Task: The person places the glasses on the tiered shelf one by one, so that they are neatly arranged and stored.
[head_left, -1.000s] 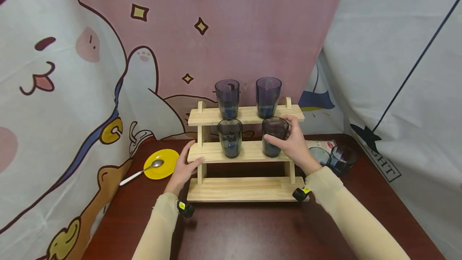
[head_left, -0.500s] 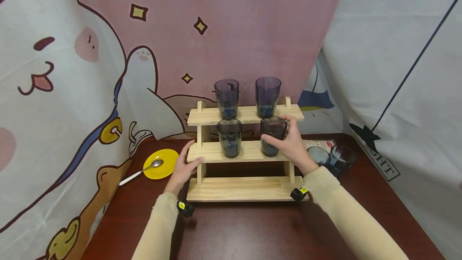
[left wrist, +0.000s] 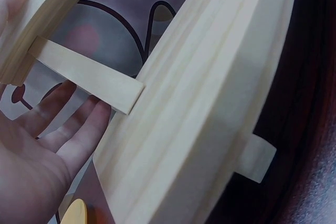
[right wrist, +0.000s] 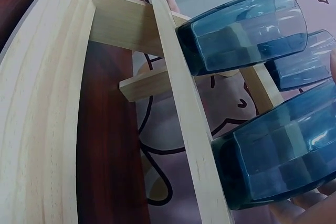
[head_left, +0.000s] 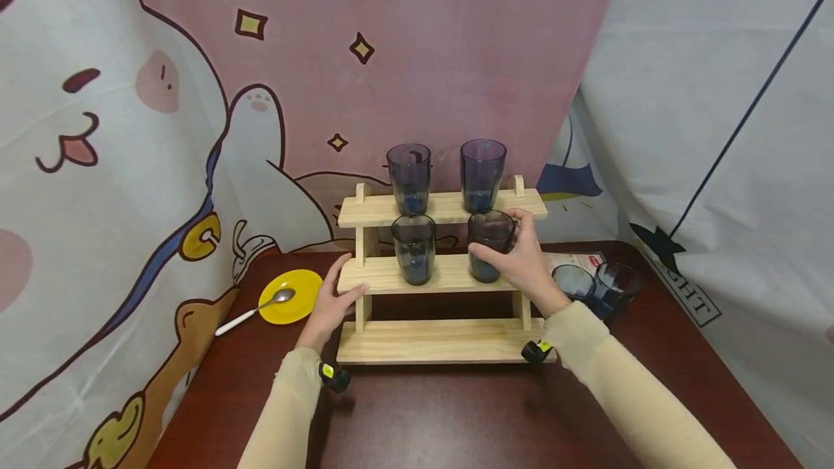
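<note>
A three-tier wooden display stand [head_left: 443,342] stands on the table. My left hand [head_left: 331,307] holds the left end of its middle shelf, thumb at the front edge and fingers behind. In the left wrist view the fingers [left wrist: 86,124] lie by the upright. With its thumb in front and fingers round the far side, my right hand [head_left: 526,260] grips a dark tinted drinking glass [head_left: 485,266] at the right of the middle shelf. A matching glass [head_left: 414,252] is on the same shelf to the left. Two more, a left glass [head_left: 410,178] and a right glass [head_left: 482,176], stand upright on the top shelf.
Left of the stand, a spoon [head_left: 250,315] with a white handle rests on a yellow plate [head_left: 296,310]. On the right are two more glass vessels, a paler one [head_left: 573,281] and a dark one [head_left: 617,288], near a printed sheet [head_left: 593,260]. Patterned cloth [head_left: 495,42] hangs behind.
My right hand and the glass in its grip have shifted slightly left along the middle shelf. The left hand keeps its hold on the stand.
</note>
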`<state>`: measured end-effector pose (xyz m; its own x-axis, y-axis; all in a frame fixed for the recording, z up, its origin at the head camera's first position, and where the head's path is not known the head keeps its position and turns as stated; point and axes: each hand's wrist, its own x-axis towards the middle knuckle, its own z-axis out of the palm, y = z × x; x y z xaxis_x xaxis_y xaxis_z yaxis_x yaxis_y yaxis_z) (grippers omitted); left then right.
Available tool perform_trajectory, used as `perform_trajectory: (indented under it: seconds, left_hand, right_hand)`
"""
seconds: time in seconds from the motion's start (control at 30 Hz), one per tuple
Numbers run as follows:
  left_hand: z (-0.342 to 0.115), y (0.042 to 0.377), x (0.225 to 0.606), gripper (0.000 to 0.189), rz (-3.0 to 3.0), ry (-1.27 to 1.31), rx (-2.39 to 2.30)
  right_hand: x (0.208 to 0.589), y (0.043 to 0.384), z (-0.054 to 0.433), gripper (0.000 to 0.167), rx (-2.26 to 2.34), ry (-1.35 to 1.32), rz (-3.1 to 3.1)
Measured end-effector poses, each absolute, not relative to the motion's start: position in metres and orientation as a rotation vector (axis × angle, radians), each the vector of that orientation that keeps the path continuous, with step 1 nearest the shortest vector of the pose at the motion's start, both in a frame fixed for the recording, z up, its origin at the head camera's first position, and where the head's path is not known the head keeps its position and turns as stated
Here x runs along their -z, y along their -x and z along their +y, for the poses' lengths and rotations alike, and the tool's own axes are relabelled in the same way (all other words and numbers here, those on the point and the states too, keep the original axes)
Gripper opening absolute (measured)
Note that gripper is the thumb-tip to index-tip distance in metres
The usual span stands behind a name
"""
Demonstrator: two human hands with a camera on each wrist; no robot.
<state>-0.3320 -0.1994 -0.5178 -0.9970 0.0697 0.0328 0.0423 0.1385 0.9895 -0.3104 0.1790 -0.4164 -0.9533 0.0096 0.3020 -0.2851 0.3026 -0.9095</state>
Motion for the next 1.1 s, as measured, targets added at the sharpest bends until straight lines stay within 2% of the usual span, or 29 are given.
perform_trajectory:
  seconds: [0.57,0.73,1.1]
  left_hand:
    - [-0.199,0.329,0.513,0.082,2.341,-0.104,-2.035]
    - [-0.198,0.329,0.514,0.080,2.339,-0.100,-2.042]
    - [-0.200,0.330,0.518,0.082,2.340,-0.117,-2.056]
  right_hand:
    - [0.417,0.305,0.181,0.097,-1.663,-0.265,-2.363]
    - [0.417,0.298,0.193,0.100,-1.678,-0.316,-2.348]
    - [0.414,0.275,0.239,0.093,-1.509,-0.361,-2.311]
